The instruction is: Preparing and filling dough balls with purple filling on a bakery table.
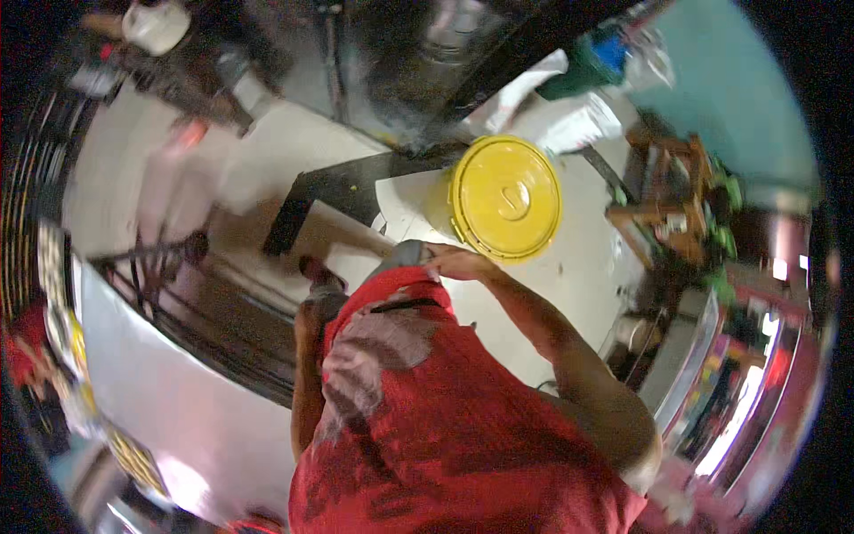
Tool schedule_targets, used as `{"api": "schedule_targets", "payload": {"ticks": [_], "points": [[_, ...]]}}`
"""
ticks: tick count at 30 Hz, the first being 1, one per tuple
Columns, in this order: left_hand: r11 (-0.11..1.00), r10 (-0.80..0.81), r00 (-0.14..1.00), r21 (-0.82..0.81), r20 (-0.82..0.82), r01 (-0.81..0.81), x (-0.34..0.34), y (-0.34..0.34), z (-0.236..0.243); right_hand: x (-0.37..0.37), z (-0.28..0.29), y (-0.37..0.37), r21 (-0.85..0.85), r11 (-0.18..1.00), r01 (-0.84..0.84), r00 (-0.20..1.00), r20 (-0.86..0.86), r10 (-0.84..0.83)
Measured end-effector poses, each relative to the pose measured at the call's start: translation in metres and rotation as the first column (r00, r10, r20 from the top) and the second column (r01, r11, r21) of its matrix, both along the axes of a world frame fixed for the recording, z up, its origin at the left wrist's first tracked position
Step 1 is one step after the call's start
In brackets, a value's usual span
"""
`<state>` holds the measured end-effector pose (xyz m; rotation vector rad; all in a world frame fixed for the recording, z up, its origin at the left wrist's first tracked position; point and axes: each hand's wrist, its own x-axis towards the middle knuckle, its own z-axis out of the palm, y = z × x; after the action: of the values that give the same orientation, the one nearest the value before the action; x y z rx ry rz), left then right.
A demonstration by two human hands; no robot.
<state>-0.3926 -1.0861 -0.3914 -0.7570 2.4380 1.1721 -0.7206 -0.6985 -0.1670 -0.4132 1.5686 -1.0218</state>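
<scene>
R hand (458, 263) is at the far edge of the red garment (445, 400), fingers bent in vs. the cloth beside a grey patch of fabric (405, 256); prob. pinching or just resting there, can't tell which. L hand (308, 319) is lower on the L side, partly hidden & blurred next to dark grey cloth (327, 304); can't tell how far open, or if it has hold of anything. Both hands sit close to the body, poss. to keep the garment in place.

Yellow bucket (498, 201) is on the pale floor (583, 271), just beyond R hand & a bit right, apart from it. Lid (507, 191) is on, prob. to keep contents covered; bucket likely stands there b/c it's w/in easy reach. Dark mat (342, 185) lies left of it, white bags (578, 125) far right behind it, prob. shoved back outta the way. Wooden stand (672, 209) is farther right. Counter (165, 383) is near left, well apart from bucket.
</scene>
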Motion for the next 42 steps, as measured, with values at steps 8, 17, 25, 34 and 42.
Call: {"api": "schedule_targets", "payload": {"ticks": [8,17,25,34,42], "points": [[0.944,-0.317,0.887,-0.02,-0.335,0.33,-0.139,-0.188,0.142,0.084,-0.113,-0.129,0.156,0.772,0.616,0.671,-0.617,-0.411],[0.897,-0.406,0.837,0.016,-0.367,0.442,-0.24,-0.297,0.179,0.013,-0.045,-0.26,-0.329,0.537,0.776,0.611,0.186,-0.769],[0.833,-0.486,0.799,0.088,-0.354,0.546,-0.323,-0.327,0.072,-0.116,-0.081,-0.369,0.185,0.969,0.162,0.672,-0.74,0.029],[0.545,-0.758,0.287,-0.326,-0.586,0.773,-0.445,-0.391,0.129,-0.328,0.071,-0.389,-0.382,0.25,0.89,-0.108,-0.708,-0.698],[0.647,-0.705,0.676,0.194,-0.216,0.737,-0.578,-0.531,0.061,-0.419,0.085,-0.404,-0.352,-0.331,0.876,-0.322,0.086,-0.943]]}}
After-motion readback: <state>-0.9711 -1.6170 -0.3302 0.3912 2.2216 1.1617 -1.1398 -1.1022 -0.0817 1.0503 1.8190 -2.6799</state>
